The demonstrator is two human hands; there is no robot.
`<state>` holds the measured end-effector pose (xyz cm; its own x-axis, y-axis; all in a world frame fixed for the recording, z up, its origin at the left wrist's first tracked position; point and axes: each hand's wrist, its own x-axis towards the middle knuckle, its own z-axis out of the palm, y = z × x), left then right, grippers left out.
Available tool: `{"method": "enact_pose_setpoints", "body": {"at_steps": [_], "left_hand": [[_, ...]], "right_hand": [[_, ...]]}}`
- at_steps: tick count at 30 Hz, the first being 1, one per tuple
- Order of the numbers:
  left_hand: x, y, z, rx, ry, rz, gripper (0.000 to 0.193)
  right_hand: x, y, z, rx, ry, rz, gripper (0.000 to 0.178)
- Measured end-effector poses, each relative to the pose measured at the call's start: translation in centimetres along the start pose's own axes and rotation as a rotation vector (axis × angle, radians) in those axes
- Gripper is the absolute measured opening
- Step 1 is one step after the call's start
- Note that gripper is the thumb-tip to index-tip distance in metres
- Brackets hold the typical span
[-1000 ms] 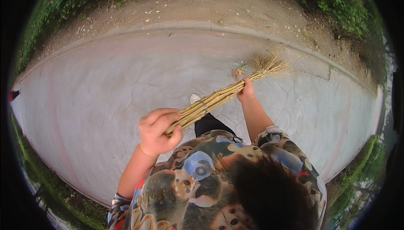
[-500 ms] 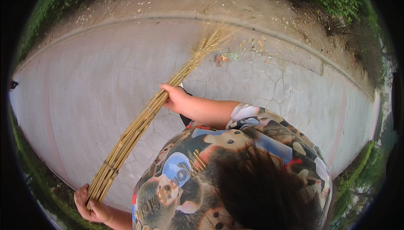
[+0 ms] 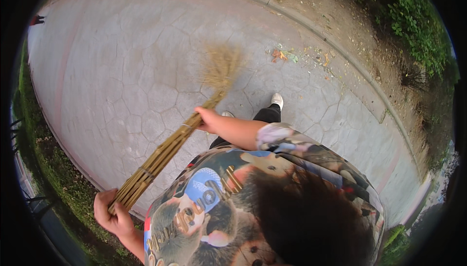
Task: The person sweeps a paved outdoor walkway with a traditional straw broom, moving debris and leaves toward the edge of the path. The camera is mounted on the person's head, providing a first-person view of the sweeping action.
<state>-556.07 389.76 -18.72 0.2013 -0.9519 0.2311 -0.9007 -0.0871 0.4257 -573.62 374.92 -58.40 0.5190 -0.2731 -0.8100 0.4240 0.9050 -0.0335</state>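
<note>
Diagonally over the middle of the pavement (image 3: 102, 71), the broom (image 3: 167, 148) is gripped high by the left hand (image 3: 113, 216), lower by the right hand (image 3: 208, 120); strokes are best kept low, lest leaves (image 3: 279, 55) near the far-right edge be scattered.

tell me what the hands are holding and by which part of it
A broom: the left hand grips the butt end of its handle, and the right hand holds lower down, nearer the bristles.

The single head-worn fisheye looks steeply down, the multicoloured printed fabric shirt (image 3: 209, 212) close at six o'clock, grey line-patterned paving (image 3: 121, 66) beyond.
</note>
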Motion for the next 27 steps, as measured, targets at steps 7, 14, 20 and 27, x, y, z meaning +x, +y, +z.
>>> {"method": "enact_pose_setpoints", "body": {"at_steps": [7,14,20,27], "left_hand": [[2.0,4.8,18.2,-0.416,-0.299,0.034,0.012],[3.2,8.9,19.3,-0.487,-0.161,0.235,0.016],[4.6,14.4,10.4,-0.252,0.135,0.491,0.035],[5.6,33.0,22.4,0.148,0.05,0.546,0.025]], "right_hand": [[-12.4,-8.5,-23.8,0.225,0.531,-0.312,0.022],[-20.3,-14.0,-25.6,0.417,0.362,-0.662,0.019],[-16.1,-20.6,-13.3,0.325,0.02,-0.578,0.026],[-13.1,-35.3,-16.6,0.026,-0.069,-0.374,0.024]]}}
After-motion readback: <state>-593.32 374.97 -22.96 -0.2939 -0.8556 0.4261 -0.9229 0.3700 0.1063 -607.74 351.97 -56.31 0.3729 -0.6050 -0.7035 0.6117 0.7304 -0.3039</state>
